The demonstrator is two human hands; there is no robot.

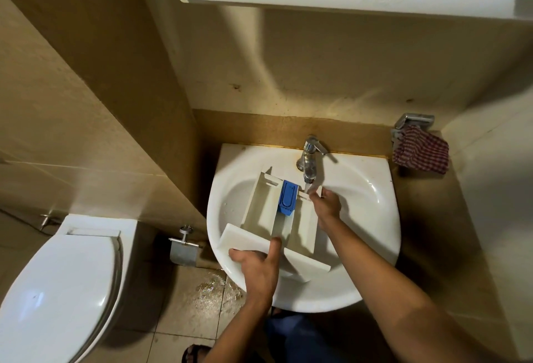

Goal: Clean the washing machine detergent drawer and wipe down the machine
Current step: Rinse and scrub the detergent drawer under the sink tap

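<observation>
The white detergent drawer (261, 209) is held over the sink (363, 201) in the centre of the frame, with its blue insert (287, 197) in the middle compartment. The left hand (256, 264) grips the front panel, thumb on top. The right hand (326, 204) pinches the far right corner, just under the thin stream from the tap (310, 160). To rinse well, I think the drawer should tilt toward the basin so water runs through each compartment. It needs a firm hold, because wet plastic may slip.
</observation>
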